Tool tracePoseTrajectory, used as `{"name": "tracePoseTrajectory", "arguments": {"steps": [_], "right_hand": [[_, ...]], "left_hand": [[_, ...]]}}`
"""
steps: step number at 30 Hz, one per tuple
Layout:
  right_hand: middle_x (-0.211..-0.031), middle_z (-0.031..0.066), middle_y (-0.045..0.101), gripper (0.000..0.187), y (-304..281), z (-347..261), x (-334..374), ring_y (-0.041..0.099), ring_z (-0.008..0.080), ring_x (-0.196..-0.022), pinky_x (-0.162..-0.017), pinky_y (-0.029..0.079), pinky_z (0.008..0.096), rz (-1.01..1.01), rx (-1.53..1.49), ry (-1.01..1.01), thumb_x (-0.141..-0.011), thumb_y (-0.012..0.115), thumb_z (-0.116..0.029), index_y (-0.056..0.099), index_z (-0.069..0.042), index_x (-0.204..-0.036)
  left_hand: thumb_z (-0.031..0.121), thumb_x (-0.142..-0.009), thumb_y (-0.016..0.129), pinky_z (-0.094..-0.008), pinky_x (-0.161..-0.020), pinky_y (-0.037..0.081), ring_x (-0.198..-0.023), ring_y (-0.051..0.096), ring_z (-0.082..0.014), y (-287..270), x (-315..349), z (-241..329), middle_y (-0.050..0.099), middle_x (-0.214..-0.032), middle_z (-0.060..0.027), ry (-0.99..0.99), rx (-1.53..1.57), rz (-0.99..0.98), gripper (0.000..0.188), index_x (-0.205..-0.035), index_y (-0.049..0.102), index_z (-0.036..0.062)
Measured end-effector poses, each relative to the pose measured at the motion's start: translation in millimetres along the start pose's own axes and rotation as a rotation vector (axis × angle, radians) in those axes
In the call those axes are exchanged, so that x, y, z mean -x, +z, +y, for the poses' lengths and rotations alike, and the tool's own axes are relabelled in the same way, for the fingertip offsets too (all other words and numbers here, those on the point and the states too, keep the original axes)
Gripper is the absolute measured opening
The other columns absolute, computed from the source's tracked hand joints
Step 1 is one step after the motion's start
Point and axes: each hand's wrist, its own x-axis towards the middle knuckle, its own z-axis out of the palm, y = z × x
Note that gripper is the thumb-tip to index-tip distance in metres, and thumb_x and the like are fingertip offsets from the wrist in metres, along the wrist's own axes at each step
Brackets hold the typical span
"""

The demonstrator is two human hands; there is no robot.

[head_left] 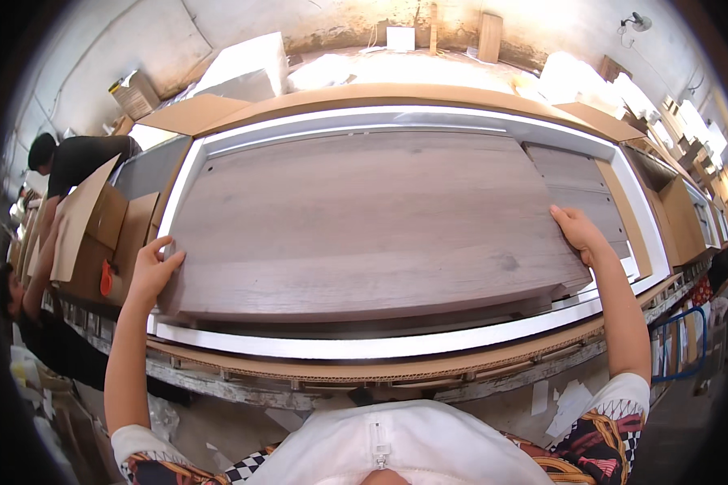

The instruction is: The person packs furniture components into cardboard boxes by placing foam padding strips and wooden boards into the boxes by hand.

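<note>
A wide grey-brown wood-grain board [364, 218] lies across an open cardboard box [364, 370], inside its white foam lining [332, 347]. My left hand [152, 271] grips the board's left end, thumb on top and the other fingers partly hidden at the edge. At the opposite end my right hand [576, 230] has closed on the right edge, its fingers mostly under the board. The board's near edge sits raised, with a dark gap below it. Another board [578, 190] of the same colour, with small holes, shows lower in the box on the right.
The box rests on a roller conveyor [299, 398]. More open cartons stand at the left [89, 222] and right [683, 222]. Two people in dark clothes work on the left, one far [89, 162] and one near [65, 347]. A blue metal frame [679, 343] stands at the right.
</note>
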Motion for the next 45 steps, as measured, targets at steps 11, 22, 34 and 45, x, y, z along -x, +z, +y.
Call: {"name": "tracePoseTrajectory", "arguments": {"steps": [11,22,34,45], "right_hand": [[-0.109,0.0178,0.056,0.054,26.1,6.7,-8.4,0.053,0.0268,-0.100,-0.083,0.041,0.0379,-0.121,0.336,-0.033,-0.091,0.042,-0.044,0.051,0.002,-0.116],[-0.125,0.0254,0.046,0.059,32.8,4.8,9.6,0.046,0.0377,-0.114,-0.089,0.041,0.0464,-0.091,0.043,0.054,-0.090,0.046,-0.040,0.043,0.010,-0.122],[-0.102,0.0198,0.062,0.042,-19.2,-1.5,-28.5,0.059,0.0347,-0.093,-0.083,0.046,0.0416,0.276,0.604,-0.539,-0.087,0.043,-0.036,0.062,-0.002,-0.103],[-0.093,0.0158,0.063,0.026,239.0,224.4,389.7,0.062,0.0276,-0.084,-0.071,0.049,0.0354,0.828,-0.445,0.005,-0.091,0.049,-0.023,0.054,-0.004,-0.109]], "left_hand": [[0.027,-0.071,0.073,-0.0404,-0.091,0.040,-0.104,0.052,-0.0327,16.0,-17.4,-17.9,0.059,-0.104,-0.0181,0.544,-0.448,0.022,0.032,-0.089,0.065,0.0018],[0.008,-0.074,0.068,-0.0323,-0.086,0.042,-0.100,0.056,-0.0231,76.4,98.9,103.9,0.061,-0.109,-0.0118,0.533,0.193,-0.326,0.028,-0.100,0.062,0.0009],[0.012,-0.088,0.053,-0.0398,-0.076,0.042,-0.082,0.056,-0.0313,121.9,139.7,155.3,0.060,-0.086,-0.0151,1.221,-0.224,-0.182,0.016,-0.089,0.061,-0.0016],[0.012,-0.081,0.066,-0.0364,-0.064,0.055,-0.075,0.065,-0.0227,78.0,194.2,152.1,0.067,-0.082,-0.0148,1.572,0.129,0.132,0.013,-0.085,0.067,-0.0003]]}}
